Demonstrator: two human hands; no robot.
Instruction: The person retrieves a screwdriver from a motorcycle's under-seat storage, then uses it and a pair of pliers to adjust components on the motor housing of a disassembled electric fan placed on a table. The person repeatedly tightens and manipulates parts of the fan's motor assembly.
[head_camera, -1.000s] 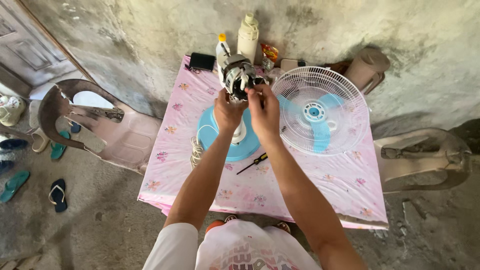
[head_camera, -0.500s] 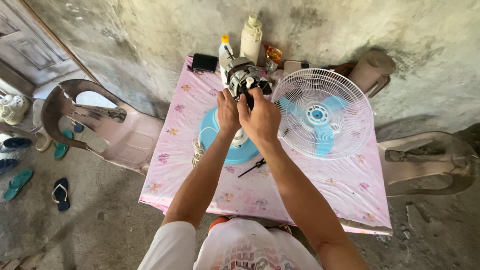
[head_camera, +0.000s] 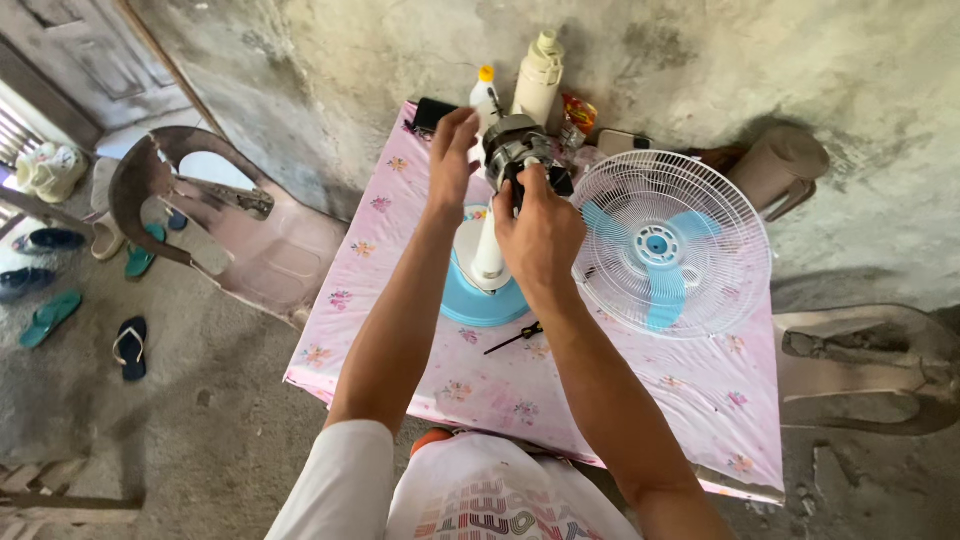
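Observation:
A bare fan motor (head_camera: 512, 148) stands on a white stem over a round blue base (head_camera: 478, 300) on the pink flowered table (head_camera: 700, 400). My right hand (head_camera: 540, 225) is closed around the motor's near side. My left hand (head_camera: 452, 150) is raised just left of the motor with its fingers spread, touching or almost touching its top. A white fan cage with blue blades (head_camera: 660, 245) lies on the table to the right. A small dark tool (head_camera: 515, 337) lies near the blue base.
A white bottle (head_camera: 484, 95), a cream flask (head_camera: 538, 75) and a dark box (head_camera: 432, 112) stand along the wall side. A brown plastic chair (head_camera: 220, 225) stands left, another (head_camera: 870, 365) right. Sandals (head_camera: 130, 345) lie on the concrete floor.
My left hand has lifted off the motor and opened beside it. My right hand has stayed on the motor. The view has shifted slightly.

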